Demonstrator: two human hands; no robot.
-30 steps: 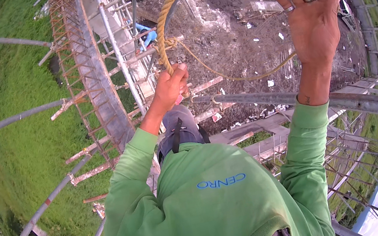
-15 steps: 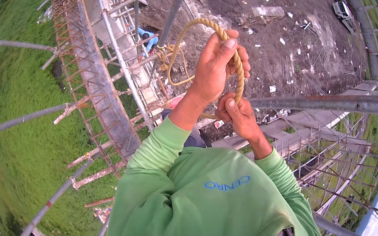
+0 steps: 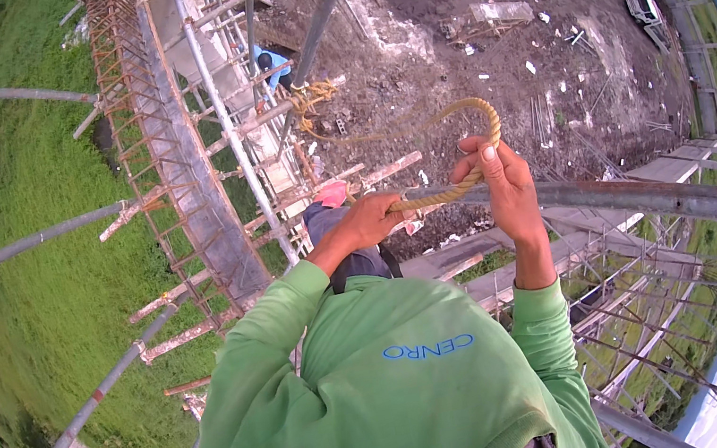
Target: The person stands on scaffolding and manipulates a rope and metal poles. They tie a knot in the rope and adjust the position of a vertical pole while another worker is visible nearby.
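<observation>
A twisted yellow rope (image 3: pixel 442 196) runs between my two hands, over a grey metal pipe. My left hand (image 3: pixel 369 220) grips it low, close to my dark trousers. My right hand (image 3: pixel 502 179) pinches it further right, thumb up, with a curved bight of rope rising above the fingers. From that bend the rope goes back left, blurred, toward a knotted bundle of yellow rope (image 3: pixel 315 95) on the scaffold. The metal pipe (image 3: pixel 641 195) passes behind my right wrist and out to the right.
Far below lies dark muddy ground (image 3: pixel 402 34) with scattered debris. A person in blue (image 3: pixel 271 65) is lower on the scaffold. Rebar and a concrete beam (image 3: pixel 189 158) stand left, beside grass (image 3: pixel 17 188). A slanting pipe (image 3: pixel 330 6) rises ahead. A white vehicle (image 3: pixel 644 8) is parked far right.
My hands have moved apart, the left down and leftward, the right up and rightward. The rope loop formerly raised around my left hand is now stretched between both hands, its bend at the right.
</observation>
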